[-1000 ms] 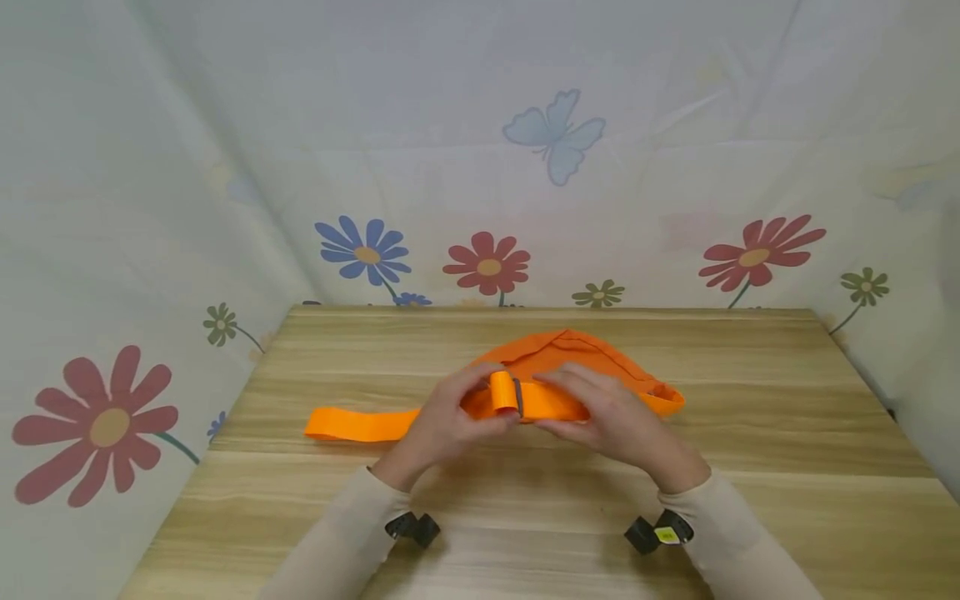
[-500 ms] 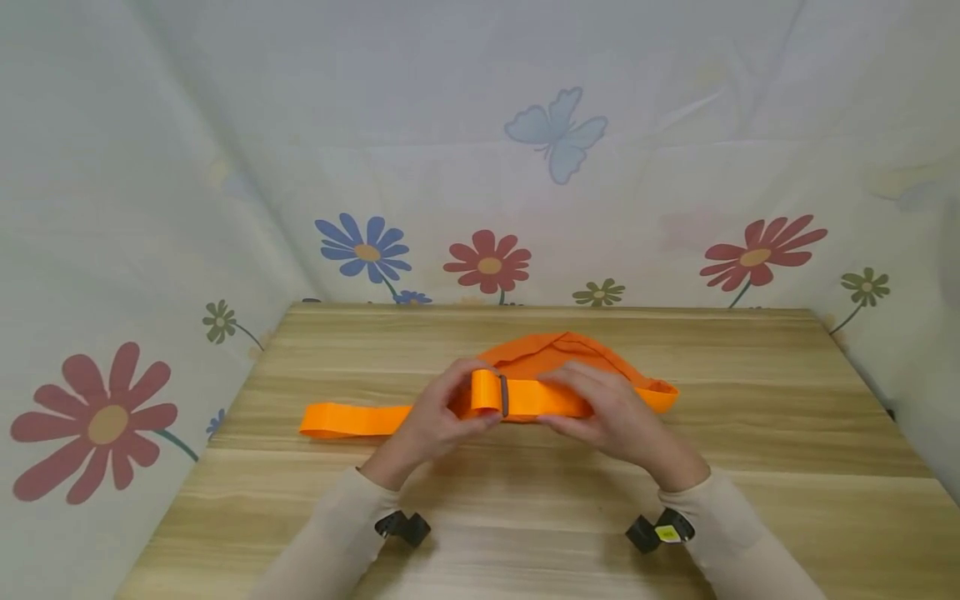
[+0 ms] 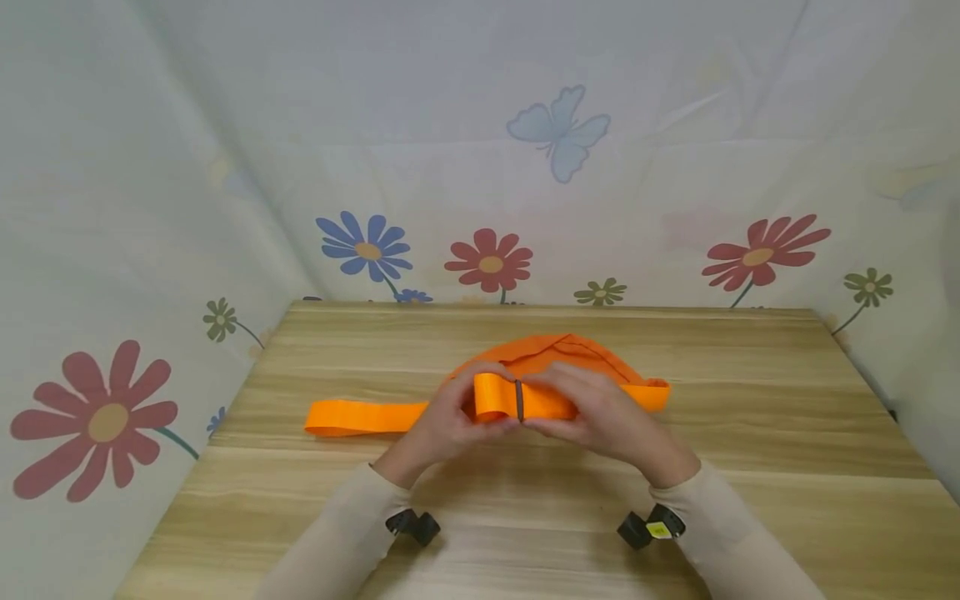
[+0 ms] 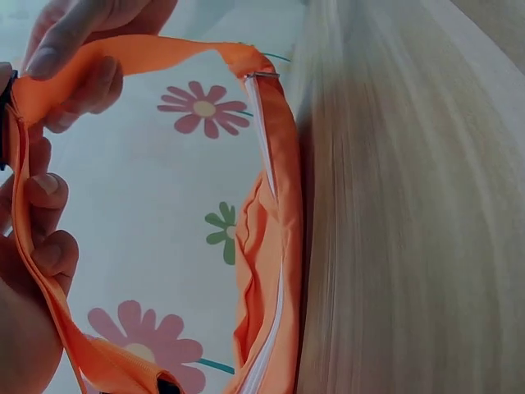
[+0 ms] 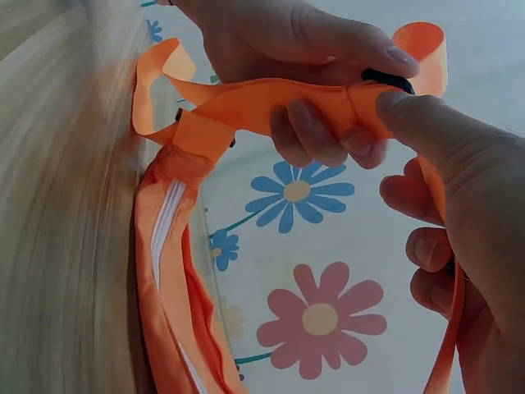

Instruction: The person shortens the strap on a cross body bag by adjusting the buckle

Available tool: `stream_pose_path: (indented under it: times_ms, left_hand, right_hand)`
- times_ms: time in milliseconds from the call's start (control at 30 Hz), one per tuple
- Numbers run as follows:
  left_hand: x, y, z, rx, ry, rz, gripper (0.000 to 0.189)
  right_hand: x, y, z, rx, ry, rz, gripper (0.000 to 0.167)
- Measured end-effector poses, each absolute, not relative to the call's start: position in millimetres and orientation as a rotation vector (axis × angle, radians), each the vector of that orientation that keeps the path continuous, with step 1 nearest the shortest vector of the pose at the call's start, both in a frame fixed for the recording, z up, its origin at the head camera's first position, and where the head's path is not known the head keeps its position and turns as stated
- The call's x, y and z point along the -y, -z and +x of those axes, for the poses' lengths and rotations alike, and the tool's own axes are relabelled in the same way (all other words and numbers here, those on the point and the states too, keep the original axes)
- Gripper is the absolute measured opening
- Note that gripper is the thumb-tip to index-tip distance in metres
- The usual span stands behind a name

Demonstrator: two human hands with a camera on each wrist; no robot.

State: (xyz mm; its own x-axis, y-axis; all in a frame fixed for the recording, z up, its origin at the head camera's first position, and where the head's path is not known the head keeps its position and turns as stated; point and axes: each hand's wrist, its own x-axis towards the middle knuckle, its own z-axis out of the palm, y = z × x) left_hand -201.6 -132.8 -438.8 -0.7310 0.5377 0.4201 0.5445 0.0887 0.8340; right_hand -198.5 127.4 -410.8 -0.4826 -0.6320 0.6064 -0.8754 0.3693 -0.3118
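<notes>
An orange waist bag [image 3: 551, 357] with a white zipper [image 5: 164, 222] lies at the middle of the table, its belt strap lifted toward me. My left hand [image 3: 448, 425] pinches the strap by a dark slider buckle [image 3: 519, 401], thumb below and fingers above. To the left of that slider the webbing bends into a raised loop [image 3: 493, 397]. From the other side my right hand [image 3: 603, 415] pinches the strap between thumb and fingers, fingertips right beside the slider. In the right wrist view, both thumbs are close to the black slider [image 5: 387, 80].
A looped length of strap [image 3: 360, 417] trails to the left on the wood-grain table [image 3: 772, 400]. A second dark buckle [image 4: 168, 384] shows low in the left wrist view. Behind the table hangs a white curtain [image 3: 420, 167] printed with flowers and a butterfly.
The strap loop left of the slider has grown longer. My left hand shifted left, then back right; my right hand moved slightly left. The bag's right end drew in to the left.
</notes>
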Motion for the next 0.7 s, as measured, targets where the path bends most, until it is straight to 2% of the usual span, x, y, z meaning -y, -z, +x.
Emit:
stream_pose_path:
  times_ms: [167,433,700]
  left_hand:
    - [136,438,-202,2.357,1.786,-1.069,0.048]
    - [143,439,-204,2.376,1.776,-0.997,0.048]
    - [144,437,-205,2.439,1.857,-0.98,0.062]
  right_hand:
    - [-133,408,-197,2.354,-0.818,1.208,0.061]
    - [-145,411,-196,2.434,-0.866,1.114,0.054]
    - [-147,414,-195,2.407,-0.899,1.103,0.051]
